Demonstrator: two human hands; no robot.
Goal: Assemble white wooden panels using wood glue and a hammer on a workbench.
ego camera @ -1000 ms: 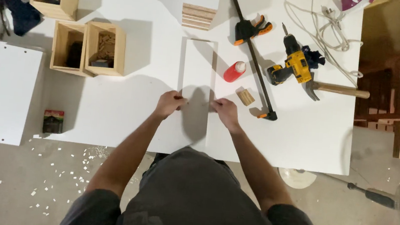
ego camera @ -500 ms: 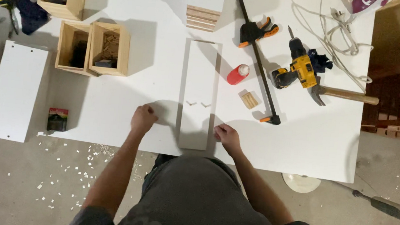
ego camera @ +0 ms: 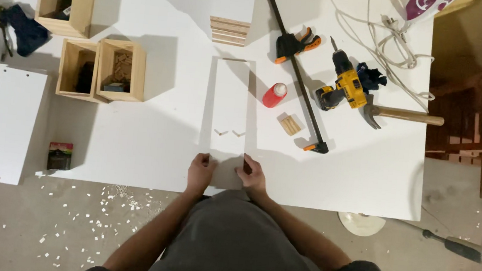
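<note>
White narrow panel [ego camera: 231, 102] lay lengthwise on the worktable [ego camera: 152, 139] — two small wooden dowels [ego camera: 229, 132] rested on it. Left hand [ego camera: 200, 173] and right hand [ego camera: 252, 175] gripped its near end, fingers curled over the edges

A long white panel [ego camera: 230, 111] is gripped at its near end by the left hand [ego camera: 200, 173] and right hand [ego camera: 252, 175]. Two small wooden dowels [ego camera: 229, 132] are seen lying on it, with a red bottle [ego camera: 274, 94] just beside.

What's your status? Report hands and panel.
Left hand and right hand grip near end of white panel. Panel flat on table. Two small wooden pieces lie on it.
</note>
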